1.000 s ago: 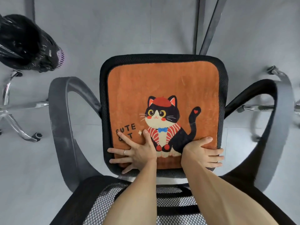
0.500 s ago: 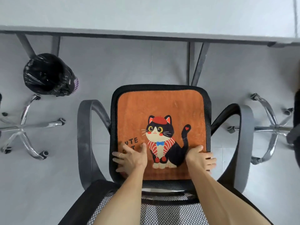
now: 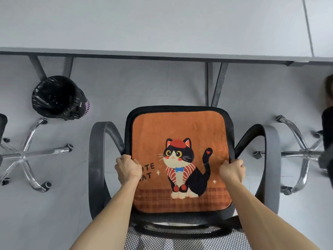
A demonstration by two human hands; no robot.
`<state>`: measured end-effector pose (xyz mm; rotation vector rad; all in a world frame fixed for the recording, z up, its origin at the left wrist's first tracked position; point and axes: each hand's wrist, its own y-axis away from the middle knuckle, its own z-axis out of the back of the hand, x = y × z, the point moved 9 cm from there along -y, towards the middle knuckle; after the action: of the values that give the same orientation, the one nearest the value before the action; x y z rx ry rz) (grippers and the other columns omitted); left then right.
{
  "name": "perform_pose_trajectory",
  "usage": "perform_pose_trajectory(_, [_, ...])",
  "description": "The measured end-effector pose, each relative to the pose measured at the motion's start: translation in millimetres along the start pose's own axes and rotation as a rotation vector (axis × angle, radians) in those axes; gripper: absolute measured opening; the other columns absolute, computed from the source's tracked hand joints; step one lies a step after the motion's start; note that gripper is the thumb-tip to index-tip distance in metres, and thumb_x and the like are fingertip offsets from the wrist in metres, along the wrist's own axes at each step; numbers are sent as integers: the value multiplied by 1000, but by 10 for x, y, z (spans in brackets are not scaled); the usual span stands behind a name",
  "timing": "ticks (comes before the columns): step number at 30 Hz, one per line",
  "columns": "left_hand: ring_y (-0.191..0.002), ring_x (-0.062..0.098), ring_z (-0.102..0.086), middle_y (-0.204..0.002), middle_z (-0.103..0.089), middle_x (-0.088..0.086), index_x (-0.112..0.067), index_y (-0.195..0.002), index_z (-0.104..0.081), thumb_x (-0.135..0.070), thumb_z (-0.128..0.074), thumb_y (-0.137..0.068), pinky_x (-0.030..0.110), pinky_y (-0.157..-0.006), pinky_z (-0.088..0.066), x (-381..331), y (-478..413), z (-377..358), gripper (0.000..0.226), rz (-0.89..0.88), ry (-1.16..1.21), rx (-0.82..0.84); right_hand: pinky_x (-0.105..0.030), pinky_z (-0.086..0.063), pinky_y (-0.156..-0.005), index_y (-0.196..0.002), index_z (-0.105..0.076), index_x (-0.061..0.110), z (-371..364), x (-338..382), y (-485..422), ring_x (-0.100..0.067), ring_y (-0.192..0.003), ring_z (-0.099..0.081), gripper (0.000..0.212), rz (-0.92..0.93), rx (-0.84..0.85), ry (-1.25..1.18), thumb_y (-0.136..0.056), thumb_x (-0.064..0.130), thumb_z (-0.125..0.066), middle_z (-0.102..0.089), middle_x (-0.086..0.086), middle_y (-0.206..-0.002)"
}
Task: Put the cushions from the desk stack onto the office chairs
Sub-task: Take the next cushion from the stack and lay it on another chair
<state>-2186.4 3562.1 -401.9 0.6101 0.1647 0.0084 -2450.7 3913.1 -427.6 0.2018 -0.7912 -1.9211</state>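
An orange cushion [image 3: 180, 127] with a black-and-white cat in a red beret lies flat on the seat of a black office chair [image 3: 231, 123] below me. My left hand [image 3: 128, 167] is curled over the cushion's left edge, fingers tucked at the seat's side. My right hand [image 3: 232, 170] grips the cushion's right edge the same way. Both forearms reach over the chair's mesh backrest [image 3: 180, 239]. No stack of cushions shows on the grey desk [image 3: 162, 24].
Grey armrests [image 3: 98, 159] flank the seat on both sides. A black-bagged waste bin [image 3: 57, 98] stands under the desk at left. Chrome chair bases [image 3: 27, 156] sit to the left and right. A person in dark clothes [image 3: 328, 123] is at the right edge.
My hands have moved from lying flat on the cushion's near edge to gripping its left and right sides. My view has pulled back, so the desk now shows.
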Motion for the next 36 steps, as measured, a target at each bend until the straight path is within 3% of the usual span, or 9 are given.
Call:
perform_pose_trajectory(5, [-120, 37, -44, -127, -44, 17, -4, -119, -57, -18, -52, -100, 49, -78, -45, 15, 9, 0, 24, 41, 21, -8, -59, -47, -101, -132, -42, 8, -1, -54, 0, -44, -125, -48, 35, -10, 2, 1, -103, 27, -48, -44, -21, -138])
perform_pose_trajectory(8, [-113, 34, -47, -122, -46, 14, -12, -103, -59, -11, -56, -96, 45, -73, -43, 16, -13, 49, 8, 35, 62, -10, -59, -47, -102, -131, -43, 8, -4, -51, -12, -44, -126, -48, 35, -9, -1, -5, -103, 26, -48, -45, -22, -137])
perform_pose_trajectory(12, [-105, 36, -54, -122, -46, 11, -21, -92, -52, -7, -55, -96, 44, -71, -43, -15, 29, 81, 15, 61, 149, -41, -57, -45, -103, -131, -43, 4, -6, -66, -20, -44, -126, -47, 35, -27, -14, 2, -103, 24, -47, -44, -23, -138])
perform_pose_trajectory(18, [-98, 37, -58, -124, -47, 8, -21, -97, -48, -16, -51, -100, 45, -69, -44, -114, -25, 109, 7, 71, 181, -83, -56, -46, -102, -128, -45, 4, 3, -50, -12, -44, -125, -48, 32, -45, -35, -36, -103, 24, -48, -45, -22, -137])
perform_pose_trajectory(23, [-104, 36, -55, -125, -47, 8, -20, -101, -53, -15, -53, -98, 55, -83, -50, -114, -85, 70, 6, 106, 179, -77, -55, -45, -102, -127, -45, 5, 26, -8, 6, -43, -125, -48, 30, -56, -57, -53, -105, 26, -47, -46, -21, -137])
perform_pose_trajectory(36, [-111, 36, -48, -130, -45, 8, -21, -101, -50, -14, -52, -98, 56, -88, -49, -94, -148, -9, 7, 95, 157, -106, -54, -44, -102, -126, -45, 7, 72, 28, 57, -43, -121, -50, 29, -43, -100, -66, -105, 27, -45, -49, -21, -135])
